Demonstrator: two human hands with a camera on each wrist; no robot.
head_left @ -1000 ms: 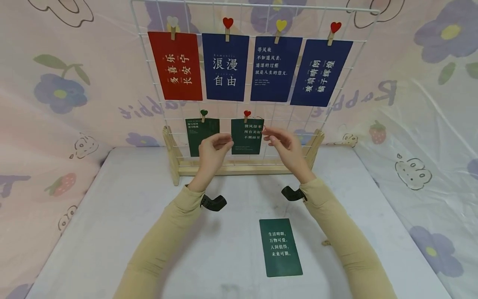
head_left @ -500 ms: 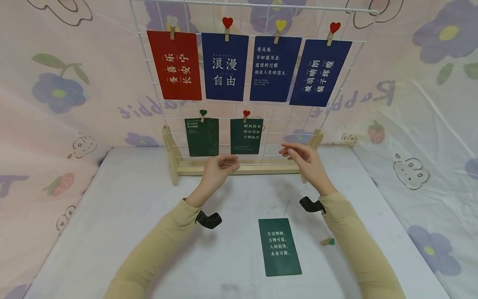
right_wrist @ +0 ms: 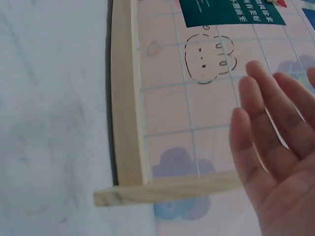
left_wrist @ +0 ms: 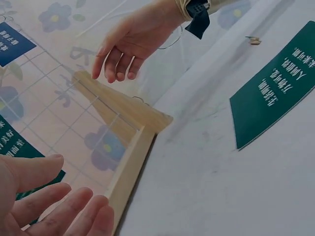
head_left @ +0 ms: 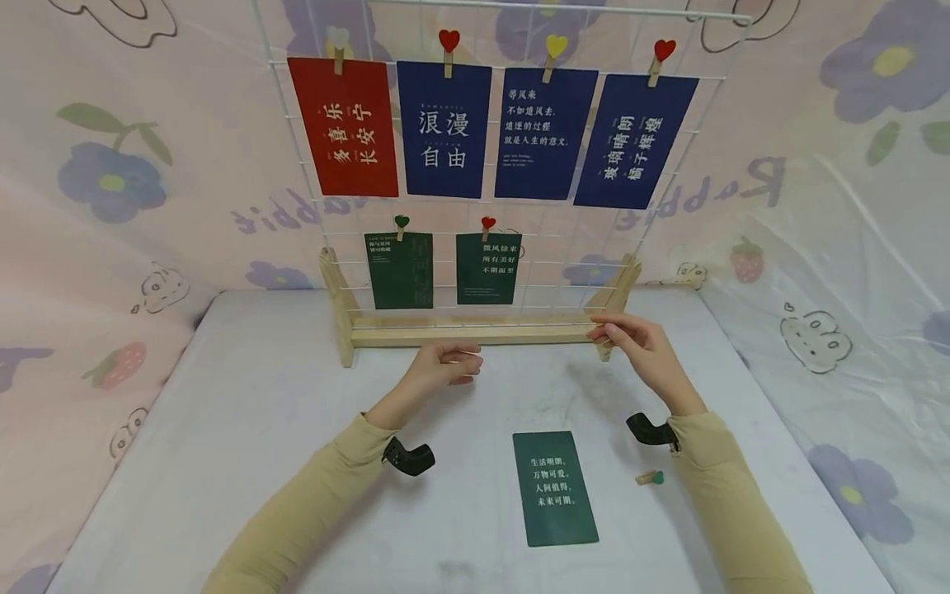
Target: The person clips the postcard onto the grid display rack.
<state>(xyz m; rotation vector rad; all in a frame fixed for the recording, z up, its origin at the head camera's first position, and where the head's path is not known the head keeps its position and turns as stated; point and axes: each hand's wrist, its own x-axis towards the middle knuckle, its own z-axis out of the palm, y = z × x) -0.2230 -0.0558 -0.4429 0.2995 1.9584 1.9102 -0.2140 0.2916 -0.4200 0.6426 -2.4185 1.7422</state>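
My left hand (head_left: 443, 365) hovers over the table just in front of the stand's wooden base bar, fingers loosely bent and holding nothing. Near the bar's right end, my right hand (head_left: 631, 338) is also bare, its fingers relaxed. A green card (head_left: 555, 488) with white writing lies flat on the table between the forearms. To its right rests a small wooden clip (head_left: 650, 478) with a green heart. On the wire grid's lower row hang two green cards, a left one (head_left: 401, 272) under a green-heart clip (head_left: 402, 223) and a right one (head_left: 487, 271) under a red-heart clip (head_left: 487, 223).
The white wire grid stands upright on its wooden base (head_left: 475, 334) at the table's back. Its upper row holds a red card (head_left: 345, 128) and three blue cards, the middle one (head_left: 545, 136) under a yellow heart. A patterned cloth (head_left: 816, 206) surrounds the table.
Both hands have drawn back from the right green card on the lower row, down toward the table and apart. The clip on the table, earlier mostly behind the right sleeve, shows fully.
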